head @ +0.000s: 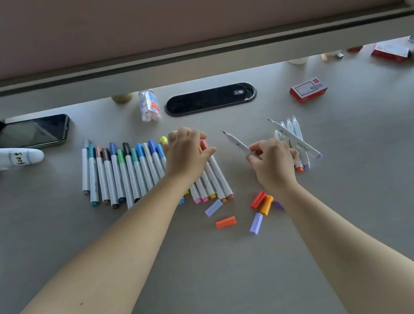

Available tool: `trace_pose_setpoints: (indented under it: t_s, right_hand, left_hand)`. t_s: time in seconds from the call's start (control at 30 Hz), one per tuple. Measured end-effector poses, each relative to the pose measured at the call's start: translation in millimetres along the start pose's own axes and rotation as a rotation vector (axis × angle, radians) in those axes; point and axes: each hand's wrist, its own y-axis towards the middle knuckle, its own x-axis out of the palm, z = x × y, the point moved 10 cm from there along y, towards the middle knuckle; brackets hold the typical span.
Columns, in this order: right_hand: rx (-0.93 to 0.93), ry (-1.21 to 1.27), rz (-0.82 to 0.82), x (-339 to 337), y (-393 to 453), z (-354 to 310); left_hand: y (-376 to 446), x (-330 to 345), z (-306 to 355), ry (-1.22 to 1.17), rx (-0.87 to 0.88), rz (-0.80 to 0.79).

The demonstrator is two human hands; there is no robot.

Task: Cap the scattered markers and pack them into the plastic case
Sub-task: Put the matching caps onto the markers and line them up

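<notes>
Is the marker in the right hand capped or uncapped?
Uncapped: the marker pinched by the right hand shows its bare red tip, no cap on it.
</notes>
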Motion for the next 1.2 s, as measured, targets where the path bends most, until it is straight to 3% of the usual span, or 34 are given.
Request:
trace_pose_setpoints:
  t_s: [0.17,0.3,0.53,0.83,1.0,1.2]
  right_hand:
    - [0.068,0.476,0.000,-18.9,-17.3,6.6]
    - [0.136,0.637,0.006,-31.7,-30.2,27.6]
    - [0.139,0.660,0.043,-43.5,-53.9,57.5]
    - [0.120,0.684,0.041,-43.6,-67.0,61.5]
    - [0.111,0.698,0.028,-43.4,-69.0,56.7]
    - [0.087,0.692,0.014,-44.5,-74.3,44.8]
  left_hand:
    - [-22.8,3.8,20.7,-0.084,0.070,-0.014]
    - [-44.9,18.6,52.3,-0.087,0.163,-0.086]
    - [-64.8,53.6,82.8,0.149,0.225,-0.262]
    - [-75.9,49.3,86.3,0.162,0.226,-0.164]
    - [-78.5,30.6,85.3,0.030,0.225,-0.074]
    - [-82.5,21.6,68.0,0.005,0.172,-0.092]
